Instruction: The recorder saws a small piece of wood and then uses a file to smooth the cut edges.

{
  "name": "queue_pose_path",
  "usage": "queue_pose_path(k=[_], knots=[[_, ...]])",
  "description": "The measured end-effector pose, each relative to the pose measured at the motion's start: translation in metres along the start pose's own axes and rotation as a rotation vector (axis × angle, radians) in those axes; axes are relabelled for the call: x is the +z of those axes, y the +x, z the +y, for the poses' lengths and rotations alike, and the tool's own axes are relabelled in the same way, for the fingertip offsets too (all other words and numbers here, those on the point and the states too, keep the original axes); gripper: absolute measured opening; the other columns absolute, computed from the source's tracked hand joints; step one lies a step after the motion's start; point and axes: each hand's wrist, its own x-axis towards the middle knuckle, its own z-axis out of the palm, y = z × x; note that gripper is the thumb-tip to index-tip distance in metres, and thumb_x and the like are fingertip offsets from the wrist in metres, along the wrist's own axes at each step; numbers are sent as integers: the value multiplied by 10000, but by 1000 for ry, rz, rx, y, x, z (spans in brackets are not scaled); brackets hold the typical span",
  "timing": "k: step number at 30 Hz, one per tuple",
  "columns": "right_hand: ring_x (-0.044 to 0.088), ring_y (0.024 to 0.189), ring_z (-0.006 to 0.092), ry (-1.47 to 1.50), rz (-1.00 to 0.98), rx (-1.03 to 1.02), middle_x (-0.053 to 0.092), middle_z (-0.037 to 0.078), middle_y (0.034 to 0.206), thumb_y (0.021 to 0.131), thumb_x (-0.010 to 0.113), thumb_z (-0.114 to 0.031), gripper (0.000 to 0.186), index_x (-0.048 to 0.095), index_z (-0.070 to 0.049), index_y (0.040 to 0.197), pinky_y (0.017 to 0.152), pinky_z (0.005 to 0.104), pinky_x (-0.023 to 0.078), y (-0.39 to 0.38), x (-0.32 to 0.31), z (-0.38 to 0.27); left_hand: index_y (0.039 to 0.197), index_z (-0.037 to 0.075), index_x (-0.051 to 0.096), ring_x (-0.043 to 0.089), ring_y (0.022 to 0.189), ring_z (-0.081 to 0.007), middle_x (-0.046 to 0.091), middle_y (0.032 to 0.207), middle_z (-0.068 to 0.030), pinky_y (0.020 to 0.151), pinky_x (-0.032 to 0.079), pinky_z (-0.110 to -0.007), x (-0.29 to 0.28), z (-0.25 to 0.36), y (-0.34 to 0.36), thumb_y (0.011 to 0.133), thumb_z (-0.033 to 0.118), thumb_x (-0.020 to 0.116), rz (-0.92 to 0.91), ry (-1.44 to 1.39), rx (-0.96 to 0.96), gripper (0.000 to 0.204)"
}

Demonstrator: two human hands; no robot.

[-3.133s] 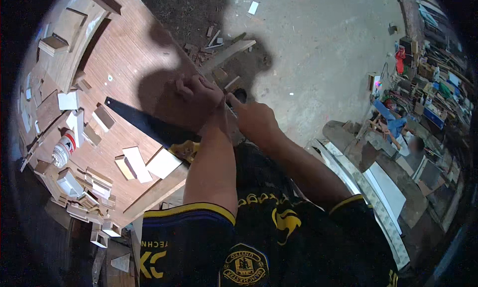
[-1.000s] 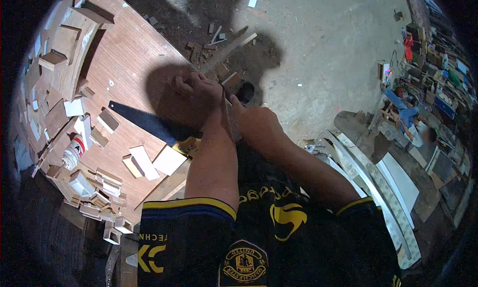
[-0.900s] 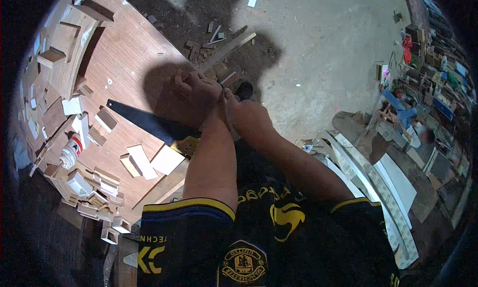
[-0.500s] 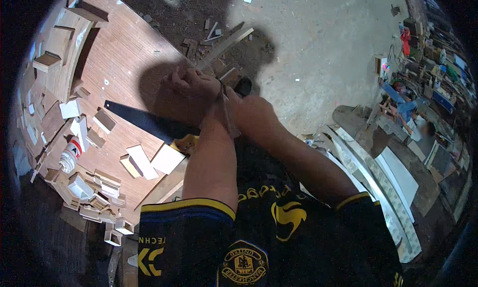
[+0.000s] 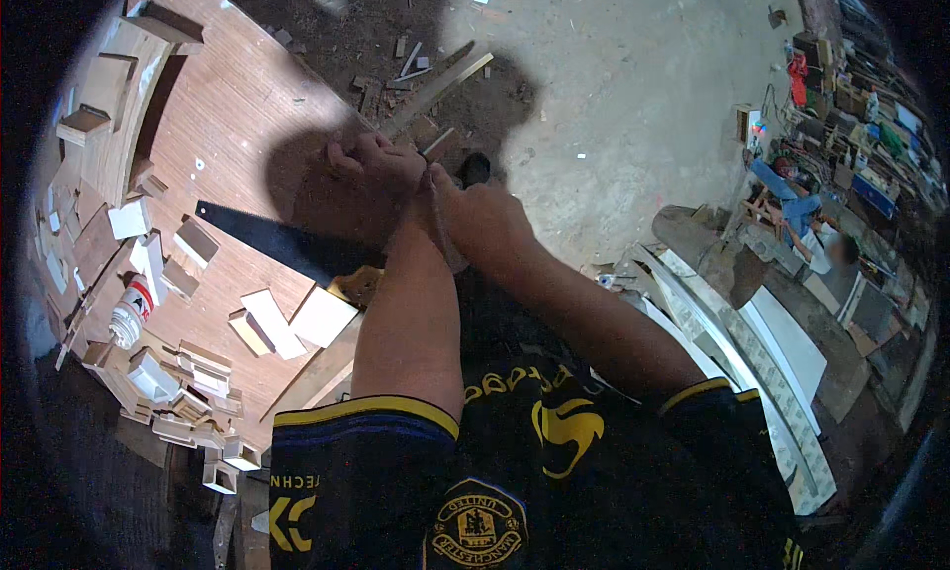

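Observation:
My left hand (image 5: 374, 177) is in shadow over the table's edge, its fingers curled in; what they close on is hidden. My right hand (image 5: 487, 219) lies close beside the left wrist, its fingers closed on a thin, flat, brownish piece (image 5: 442, 214) seen nearly edge-on. Just beyond the right knuckles shows a dark rounded object (image 5: 476, 167), its kind unclear. Left of my left forearm a handsaw (image 5: 262, 245) with a black blade and yellowish handle rests on the table. White and wood-coloured offcuts (image 5: 272, 323) lie close to the saw handle.
The wood-topped table (image 5: 242, 105) carries several small box-like wooden pieces (image 5: 203, 367) and a white-and-red bottle (image 5: 132, 311). Beyond the table edge, a long wood strip (image 5: 445, 88) and scraps lie on the floor. Long panels (image 5: 737, 357) lean at right; another person (image 5: 816, 248) sits farther back.
The whole view has shifted slightly, so everything sits a little farther left. My hands stay close together in nearly the same pose, with only slight movement.

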Motion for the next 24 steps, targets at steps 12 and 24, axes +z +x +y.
queue_pose_path(k=[12,24], knots=[[667,659,414,-37,-206,-121,658,229,736,901,508,-127,571,338,-18,1435,575,509,538,-12,-13,-9,766,34,661,469,1137,-412,504,1174,-211,981,388,-523,-2,-24,-5,775,103,673,32,59,15,70],[679,669,385,-29,-46,-34,668,206,733,901,498,-134,546,380,-45,1427,590,486,552,-2,-6,-3,705,22,621,481,1094,-388,486,1189,-215,918,408,-485,-34,15,17,751,-11,605,-75,59,5,58]])
